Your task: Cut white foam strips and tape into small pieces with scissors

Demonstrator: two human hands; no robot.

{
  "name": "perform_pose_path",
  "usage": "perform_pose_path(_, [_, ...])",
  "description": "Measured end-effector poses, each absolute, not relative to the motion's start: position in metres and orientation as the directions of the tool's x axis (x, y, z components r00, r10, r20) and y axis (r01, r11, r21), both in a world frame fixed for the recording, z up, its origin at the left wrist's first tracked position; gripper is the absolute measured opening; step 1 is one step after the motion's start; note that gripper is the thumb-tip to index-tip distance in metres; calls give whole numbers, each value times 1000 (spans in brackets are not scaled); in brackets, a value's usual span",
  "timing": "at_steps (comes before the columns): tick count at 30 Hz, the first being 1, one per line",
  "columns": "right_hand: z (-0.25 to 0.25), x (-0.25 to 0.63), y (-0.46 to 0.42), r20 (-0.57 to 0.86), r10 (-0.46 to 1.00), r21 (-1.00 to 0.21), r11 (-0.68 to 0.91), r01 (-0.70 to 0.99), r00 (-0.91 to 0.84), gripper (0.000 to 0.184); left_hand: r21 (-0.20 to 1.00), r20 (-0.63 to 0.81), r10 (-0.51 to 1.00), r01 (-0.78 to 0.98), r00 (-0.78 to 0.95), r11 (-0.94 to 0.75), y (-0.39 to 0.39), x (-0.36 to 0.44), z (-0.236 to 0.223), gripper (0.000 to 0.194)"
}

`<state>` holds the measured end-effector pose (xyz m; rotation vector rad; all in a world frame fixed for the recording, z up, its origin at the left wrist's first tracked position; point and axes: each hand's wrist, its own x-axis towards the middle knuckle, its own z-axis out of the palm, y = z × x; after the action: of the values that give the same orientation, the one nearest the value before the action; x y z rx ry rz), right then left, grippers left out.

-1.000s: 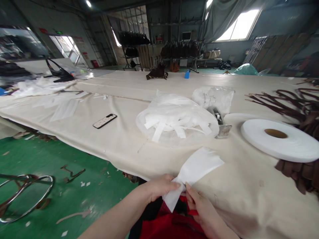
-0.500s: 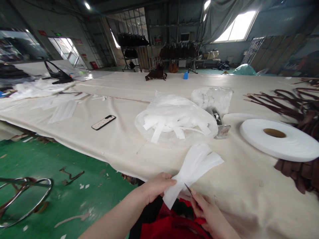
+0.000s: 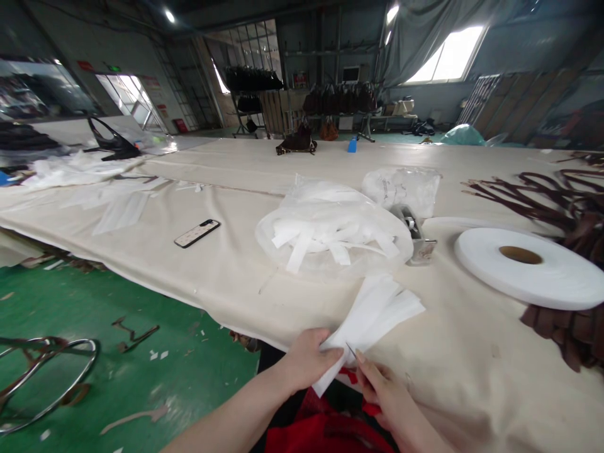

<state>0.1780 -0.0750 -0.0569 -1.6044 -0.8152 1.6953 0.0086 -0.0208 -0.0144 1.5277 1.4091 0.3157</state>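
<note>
My left hand (image 3: 314, 357) is closed on a bundle of flat white strips (image 3: 365, 321), thumb on top, at the table's near edge. The strips fan out away from me, their far ends resting on the cloth, and a short end hangs below my thumb. Between the fingers of my right hand (image 3: 380, 380) is a thin, pointed dark metal tool (image 3: 350, 349). Its tip lies against the strips, just right of my left thumb. The rest of the tool is hidden in my fingers, so its exact kind does not show.
Beyond the strips lies a clear plastic bag (image 3: 330, 223) of white strips. A tape dispenser (image 3: 415, 236) and a large white roll (image 3: 523, 267) stand to its right, brown straps (image 3: 533, 195) behind. A phone (image 3: 197, 233) lies left on the cloth-covered table (image 3: 236, 251).
My left hand has shifted slightly right along the strips. My right hand and the pointed tool have moved a little left and up, closer to my left thumb. The strips have spread slightly.
</note>
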Motion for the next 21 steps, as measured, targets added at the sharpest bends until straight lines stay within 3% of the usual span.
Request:
perform_pose_path(8, [-42,178,-72,-601,793,-785,-610,-107,-101,65,887,-424,798,376,429,268,-24,9,-7,28])
perform_pose_path(12, [-35,176,-71,-558,811,-790,-584,-187,-174,67,877,-452,779,374,435,300,-25,11,-6,29])
perform_pose_path(17, [-33,174,-70,-617,770,-732,-638,-239,-166,65,851,-524,725,251,447,461,-23,12,-12,42])
perform_pose_path(21, [-31,173,-67,-643,753,-719,-656,-231,-136,64,889,-450,758,317,472,331,-22,13,-9,36])
